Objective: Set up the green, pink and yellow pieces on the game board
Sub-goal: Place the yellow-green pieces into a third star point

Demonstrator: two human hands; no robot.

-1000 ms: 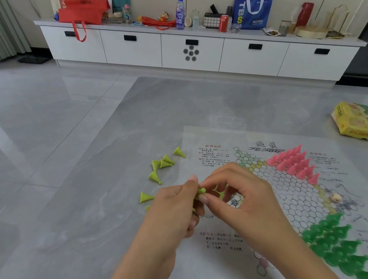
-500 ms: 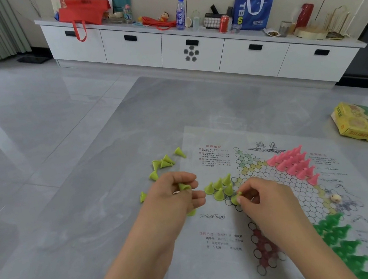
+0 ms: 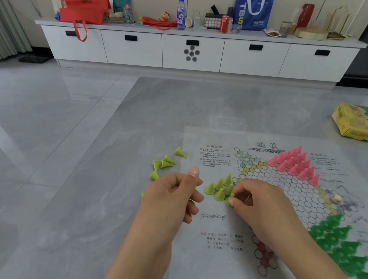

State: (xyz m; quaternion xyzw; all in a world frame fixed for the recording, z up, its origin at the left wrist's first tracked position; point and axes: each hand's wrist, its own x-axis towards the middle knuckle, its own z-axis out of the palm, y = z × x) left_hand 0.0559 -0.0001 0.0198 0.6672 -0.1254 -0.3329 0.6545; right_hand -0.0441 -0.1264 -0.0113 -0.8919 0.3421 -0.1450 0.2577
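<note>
A grey table [image 3: 76, 227] carries a thin printed game board [image 3: 270, 198] with a star of hexagon cells, and both of the person's hands work over its left part. Beyond the hands, across the floor, a long white cabinet [image 3: 188, 50] runs along the wall.

Far to the right of the right hand lies a yellow game box [image 3: 364, 124] on the table. Near that hand's wrist, toward the board's near right corner, the dark green pieces [image 3: 336, 238] stand in a triangle. Beyond the right hand the pink pieces [image 3: 293, 161] stand in their own triangle.

The left hand [image 3: 175, 198] hovers at the board's left edge with its fingers curled in and the thumb raised; a trace of yellow shows under the fingers, but what it holds cannot be made out. The right hand [image 3: 257, 202] has its thumb and forefinger pinched on one yellow-green cone [image 3: 229, 200], set at the near end of a small cluster of placed yellow-green pieces [image 3: 220, 187] between the two hands.

Beyond the left hand, off the board, loose yellow-green cones [image 3: 164, 163] lie scattered on the table. To the right of the right hand a small beige die [image 3: 337, 199] rests on the board.
</note>
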